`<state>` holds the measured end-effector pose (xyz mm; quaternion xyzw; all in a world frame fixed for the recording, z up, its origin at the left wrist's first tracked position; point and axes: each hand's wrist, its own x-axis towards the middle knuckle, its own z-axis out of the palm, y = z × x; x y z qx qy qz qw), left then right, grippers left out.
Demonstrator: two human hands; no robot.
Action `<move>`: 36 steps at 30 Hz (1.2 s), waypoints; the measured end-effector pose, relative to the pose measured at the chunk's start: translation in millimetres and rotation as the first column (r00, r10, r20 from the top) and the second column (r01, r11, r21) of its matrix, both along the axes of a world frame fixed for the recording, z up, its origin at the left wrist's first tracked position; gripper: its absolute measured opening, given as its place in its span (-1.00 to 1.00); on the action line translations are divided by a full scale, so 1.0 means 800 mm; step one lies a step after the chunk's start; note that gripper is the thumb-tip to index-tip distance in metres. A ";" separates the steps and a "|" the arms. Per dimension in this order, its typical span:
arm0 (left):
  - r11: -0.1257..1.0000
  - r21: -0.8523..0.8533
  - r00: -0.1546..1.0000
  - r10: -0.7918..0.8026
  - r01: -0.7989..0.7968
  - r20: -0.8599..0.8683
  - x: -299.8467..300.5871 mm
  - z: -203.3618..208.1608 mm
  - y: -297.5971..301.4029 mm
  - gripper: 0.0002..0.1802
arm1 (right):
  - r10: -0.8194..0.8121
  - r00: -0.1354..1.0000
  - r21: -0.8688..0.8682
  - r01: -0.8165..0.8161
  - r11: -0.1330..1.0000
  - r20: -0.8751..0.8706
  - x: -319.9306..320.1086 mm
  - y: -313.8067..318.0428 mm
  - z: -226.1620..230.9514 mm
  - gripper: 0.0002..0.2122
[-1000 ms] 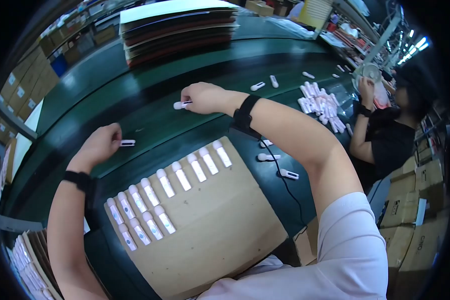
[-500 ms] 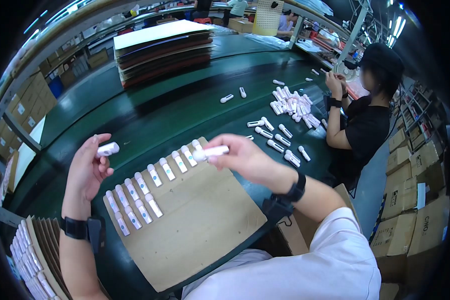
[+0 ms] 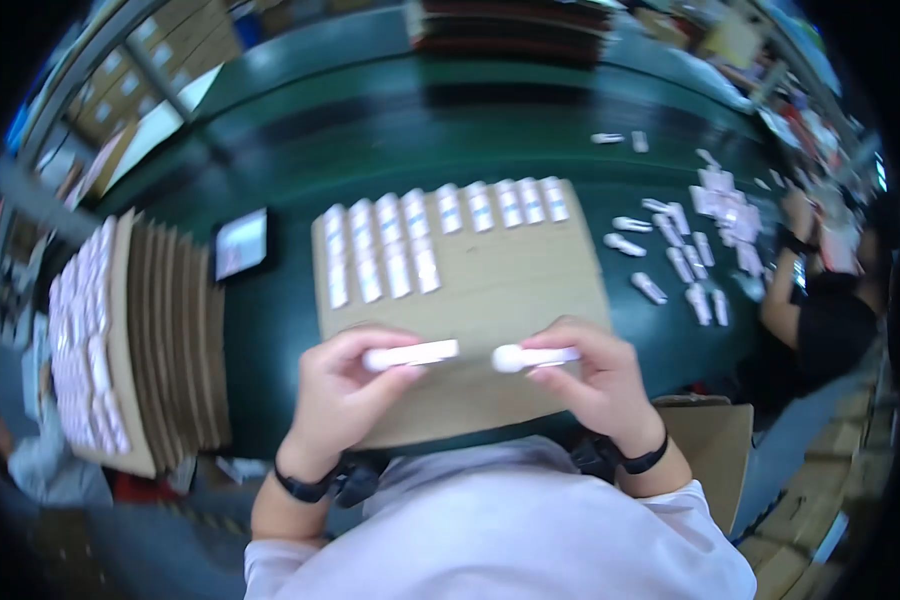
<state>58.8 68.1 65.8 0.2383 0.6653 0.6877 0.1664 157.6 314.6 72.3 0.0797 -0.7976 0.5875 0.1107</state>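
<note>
My left hand (image 3: 342, 388) pinches a small pale wand-shaped piece (image 3: 412, 355) between thumb and fingers, its flat end pointing right. Facing it, my right hand (image 3: 608, 384) grips a second pale wand-shaped piece (image 3: 542, 358), its round head pointing left. A small gap separates the two pieces. Both hands hover over the near part of a brown cardboard sheet (image 3: 520, 290). Along the sheet's far edge lies a row of similar pieces (image 3: 480, 206), with a shorter second row (image 3: 399, 272) at the left. The picture is blurred, so small details are lost.
Loose pale pieces (image 3: 682, 262) and a denser pile (image 3: 730, 215) lie on the green table at right, near a co-worker's arm (image 3: 785, 290). Layered cardboard sheets (image 3: 175, 350) bearing pieces stand at left, beside a dark object with a light face (image 3: 242, 245). Another stack (image 3: 515, 35) stands far back.
My view has turned left and down. My hands, wide apart before, have come close together over the sheet's near part, each still holding a piece.
</note>
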 end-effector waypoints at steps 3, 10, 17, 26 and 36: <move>0.998 0.035 0.999 0.045 -0.044 -0.011 0.017 -0.005 -0.004 -0.75 | 0.056 0.998 -0.029 -0.056 0.998 0.004 -0.012 -0.014 -0.006 -0.79; 0.996 -0.020 0.961 0.081 -0.089 -0.264 0.016 -0.014 -0.026 -0.72 | 0.066 0.998 -0.020 -0.067 0.998 -0.023 -0.028 -0.031 -0.015 -0.76; 0.996 0.024 0.965 0.094 -0.090 -0.246 0.012 -0.024 -0.025 -0.70 | 0.091 0.993 0.020 -0.089 0.996 -0.073 -0.037 -0.034 -0.022 -0.74; 0.998 -0.002 0.971 0.066 -0.068 -0.230 0.003 -0.028 -0.014 -0.71 | 0.050 0.994 0.001 -0.050 0.999 -0.094 -0.045 -0.033 -0.029 -0.75; 0.994 -0.057 0.946 0.075 -0.097 -0.317 0.006 -0.026 -0.004 -0.71 | 0.065 0.978 0.026 -0.061 0.998 -0.197 -0.048 -0.023 -0.033 -0.75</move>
